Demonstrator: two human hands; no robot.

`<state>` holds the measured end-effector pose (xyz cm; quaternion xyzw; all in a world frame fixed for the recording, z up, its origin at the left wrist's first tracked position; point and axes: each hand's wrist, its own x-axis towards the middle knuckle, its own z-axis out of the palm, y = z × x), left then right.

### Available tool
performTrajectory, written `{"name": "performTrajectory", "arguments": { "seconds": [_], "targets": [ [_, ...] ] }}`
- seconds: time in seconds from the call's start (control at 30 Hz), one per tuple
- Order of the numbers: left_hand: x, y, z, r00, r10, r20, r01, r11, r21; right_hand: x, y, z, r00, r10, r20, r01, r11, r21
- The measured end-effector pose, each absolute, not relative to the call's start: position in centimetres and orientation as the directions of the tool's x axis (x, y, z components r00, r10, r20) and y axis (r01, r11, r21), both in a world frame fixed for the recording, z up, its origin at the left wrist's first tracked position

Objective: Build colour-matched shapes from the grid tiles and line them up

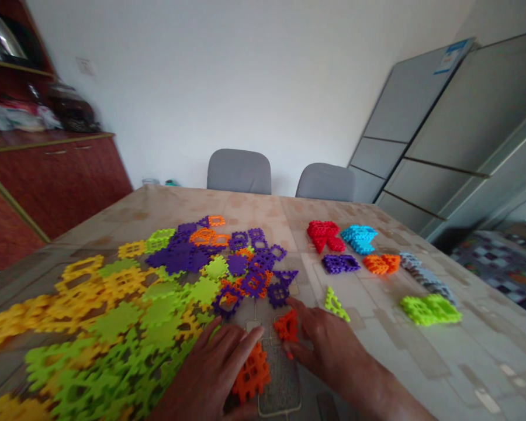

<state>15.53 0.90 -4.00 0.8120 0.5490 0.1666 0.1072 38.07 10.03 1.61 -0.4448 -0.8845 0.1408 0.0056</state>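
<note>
My left hand (pixel 217 365) is closed around the edge of an orange square lattice building piece (pixel 255 373), low in the middle of the view. Its index finger lies along the top and the thumb is mostly hidden below. Between the thumb and fingers of my right hand (pixel 322 336) is a smaller orange building piece (pixel 286 325), a short gap from the first. Just beyond the right fingertips lies a dark purple square piece (pixel 278 293). A lime green triangle piece (pixel 336 305) rests beyond the right hand's knuckles.
A wide heap of yellow pieces (pixel 76 298), green pieces (pixel 123 321) and purple pieces (pixel 188 254) covers the table's left. Rightward stand sorted red (pixel 323 234), blue (pixel 359 237), purple (pixel 341 264), orange (pixel 381 263), grey (pixel 425 276) and green (pixel 432 309) groups. Two grey chairs (pixel 239 171) stand behind.
</note>
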Motion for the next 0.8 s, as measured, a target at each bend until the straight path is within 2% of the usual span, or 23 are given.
{"name": "performTrajectory", "arguments": {
  "seconds": [0.13,0.27,0.5,0.7,0.8],
  "targets": [
    [15.9,1.1,-4.4,0.339,0.934,0.114,0.860,-0.357,0.364,36.8,9.5,0.8,-0.588,0.793,-0.156,0.807,0.565,-0.169],
    [16.3,1.4,-3.9,0.340,0.937,0.076,0.860,-0.343,0.377,36.5,9.6,0.4,-0.574,0.802,-0.167,0.819,0.558,-0.137],
    [16.4,1.4,-3.9,0.357,0.933,0.052,0.860,-0.350,0.372,36.6,9.7,0.5,-0.555,0.815,-0.166,0.831,0.532,-0.163],
    [15.5,2.6,-0.9,0.362,0.917,0.165,0.849,-0.398,0.348,36.8,9.6,1.1,-0.540,0.823,-0.176,0.838,0.507,-0.201],
    [15.0,5.5,0.5,0.424,0.881,0.210,0.840,-0.470,0.271,36.8,10.0,1.8,-0.512,0.844,-0.162,0.855,0.482,-0.192]
  ]
}}
